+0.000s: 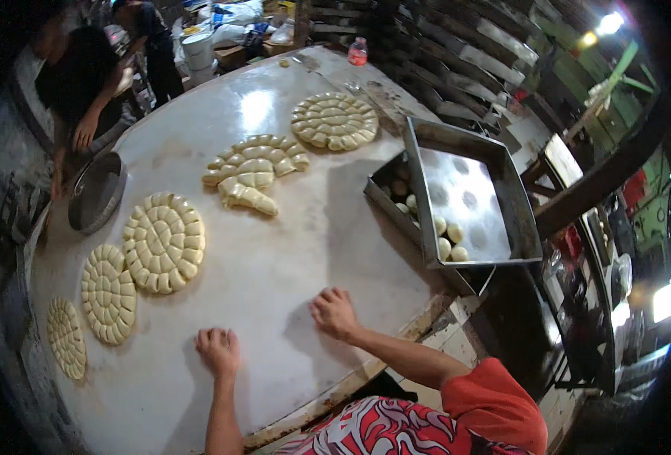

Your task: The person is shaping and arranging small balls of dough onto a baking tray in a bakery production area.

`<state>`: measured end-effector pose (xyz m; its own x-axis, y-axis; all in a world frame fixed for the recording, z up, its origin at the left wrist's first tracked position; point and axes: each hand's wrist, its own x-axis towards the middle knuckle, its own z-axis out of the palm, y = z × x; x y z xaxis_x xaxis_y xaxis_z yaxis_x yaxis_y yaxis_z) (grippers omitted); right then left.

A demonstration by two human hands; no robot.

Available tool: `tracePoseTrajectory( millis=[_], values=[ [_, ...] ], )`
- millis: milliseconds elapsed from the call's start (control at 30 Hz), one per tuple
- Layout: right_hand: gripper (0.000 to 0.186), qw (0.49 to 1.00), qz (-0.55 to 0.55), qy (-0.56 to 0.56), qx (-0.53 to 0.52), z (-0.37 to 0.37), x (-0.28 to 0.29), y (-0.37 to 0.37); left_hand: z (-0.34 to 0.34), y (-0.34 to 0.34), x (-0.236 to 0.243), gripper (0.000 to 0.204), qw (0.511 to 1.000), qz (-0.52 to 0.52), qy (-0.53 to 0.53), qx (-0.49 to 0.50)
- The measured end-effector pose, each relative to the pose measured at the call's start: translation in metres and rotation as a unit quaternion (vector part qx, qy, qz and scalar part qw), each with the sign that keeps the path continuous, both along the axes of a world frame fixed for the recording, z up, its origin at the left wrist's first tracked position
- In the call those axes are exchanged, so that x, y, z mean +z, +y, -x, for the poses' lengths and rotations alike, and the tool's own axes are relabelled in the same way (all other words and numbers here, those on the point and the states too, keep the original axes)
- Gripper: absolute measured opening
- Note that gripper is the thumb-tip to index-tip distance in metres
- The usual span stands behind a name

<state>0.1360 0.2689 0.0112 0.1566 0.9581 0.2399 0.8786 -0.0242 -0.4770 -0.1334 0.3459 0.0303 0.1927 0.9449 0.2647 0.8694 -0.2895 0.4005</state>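
My left hand (218, 351) rests on the pale tabletop near its front edge, fingers curled down. Farther right, my right hand (334, 312) is also cupped against the surface. Whatever lies under either palm is hidden. Left of my left hand are three flat rounds of dough cut into segments: a large dough round (164, 243), a middle dough round (108, 294) and one far-left dough round (66, 338). Beyond the hands sits a partly divided dough round (258, 168), with a strip bent off toward me. Another scored dough round (335, 121) lies farther back.
At the right, a metal tray (523, 220) holding several dough balls (457, 233) rests askew on a second tray (381, 199) of dough balls. A round, high-rimmed sieve or pan (118, 173) stands at the left edge, near another person's hand (87, 130). A bottle (357, 52) is at the back.
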Motion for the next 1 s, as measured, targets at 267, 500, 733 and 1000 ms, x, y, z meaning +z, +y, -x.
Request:
tracePoseTrajectory(
  millis=[267,500,733,1000],
  values=[
    [0.029,0.950,0.222,-0.017,0.217,-0.068,0.060,-0.119,0.024,-0.112,-0.006,0.016,0.982,-0.003,0.154,0.113],
    [0.029,0.987,0.116,0.077,0.083,-0.291,0.202,-0.056,-0.056,-0.135,0.019,0.030,0.917,0.303,0.043,0.254],
    [0.044,0.975,0.219,-0.018,0.010,-0.411,0.094,-0.020,-0.345,-0.094,0.181,0.039,0.877,0.311,-0.237,-0.281],
    [0.051,0.989,-0.072,0.069,-0.111,-0.347,0.212,-0.131,-0.514,0.003,0.125,0.037,0.880,-0.001,0.255,-0.400]
  ],
)
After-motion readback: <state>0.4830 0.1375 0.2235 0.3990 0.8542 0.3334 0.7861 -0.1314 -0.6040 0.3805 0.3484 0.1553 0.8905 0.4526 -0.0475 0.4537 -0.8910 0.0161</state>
